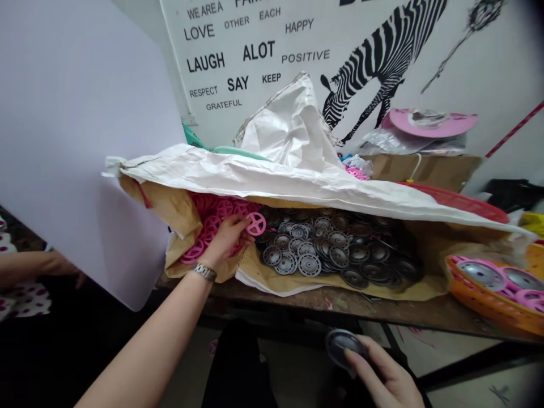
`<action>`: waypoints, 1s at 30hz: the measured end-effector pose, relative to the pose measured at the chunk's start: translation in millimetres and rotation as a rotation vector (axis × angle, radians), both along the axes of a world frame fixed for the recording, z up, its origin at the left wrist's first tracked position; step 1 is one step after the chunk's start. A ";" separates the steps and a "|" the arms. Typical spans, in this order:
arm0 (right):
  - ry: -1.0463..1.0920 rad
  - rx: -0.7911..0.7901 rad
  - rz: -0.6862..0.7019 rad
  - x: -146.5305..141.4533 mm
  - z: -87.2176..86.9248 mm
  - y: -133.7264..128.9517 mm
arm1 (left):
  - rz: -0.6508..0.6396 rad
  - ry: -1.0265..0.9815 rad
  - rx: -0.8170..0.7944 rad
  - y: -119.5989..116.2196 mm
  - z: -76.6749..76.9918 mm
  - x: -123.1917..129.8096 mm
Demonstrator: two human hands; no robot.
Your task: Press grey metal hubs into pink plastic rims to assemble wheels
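Among the pink spoked wheels [211,225] in the sack's left part, my left hand [229,237] pinches one pink wheel [256,224] by its edge. To its right lies a heap of dark grey discs [309,264] with slotted rims, in the same wide opening. Low in front of the bench, my right hand [385,371] grips a dark grey disc [345,345] between thumb and fingers. Part of that disc is covered by the thumb. Brown paper lines the white sack [238,170], which lies open.
An orange basket [480,300] holding pink and grey wheels stands at the bench's right end. Behind the sack are a cardboard box [442,170] and a red tray [463,204]. A pale panel [106,141] rises on the left, with another person's arm [29,269] beside it.
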State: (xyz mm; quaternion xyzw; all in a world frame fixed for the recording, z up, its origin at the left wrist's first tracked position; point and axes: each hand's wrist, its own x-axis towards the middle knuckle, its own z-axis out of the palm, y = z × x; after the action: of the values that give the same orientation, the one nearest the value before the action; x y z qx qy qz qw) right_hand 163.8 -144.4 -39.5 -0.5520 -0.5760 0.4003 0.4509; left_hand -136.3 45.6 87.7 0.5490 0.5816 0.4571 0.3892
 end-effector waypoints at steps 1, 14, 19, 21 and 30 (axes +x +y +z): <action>0.028 -0.004 -0.024 0.1 2.7 0.3 | -0.031 -0.047 -0.010 -13.2 0.6 4.9; 0.274 0.040 -0.194 -12.4 45.2 6.1 | -0.330 -0.390 -0.216 -151.5 -53.4 98.3; 0.297 0.022 -0.126 -12.2 38.9 3.0 | -0.371 -0.444 -0.243 -171.1 -70.2 112.9; 0.286 0.020 -0.104 -12.9 35.7 0.9 | -0.375 -0.454 -0.243 -175.5 -74.7 115.7; 0.273 -0.058 -0.004 -10.5 30.4 -2.6 | -0.439 -0.323 -0.090 -181.3 -84.5 120.4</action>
State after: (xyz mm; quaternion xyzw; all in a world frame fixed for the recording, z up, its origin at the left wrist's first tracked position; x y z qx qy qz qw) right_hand 153.3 -147.0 -9.2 -0.5066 -0.4962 0.4872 0.5097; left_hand -15.9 -135.6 3.2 0.5638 0.3989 0.4172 0.5907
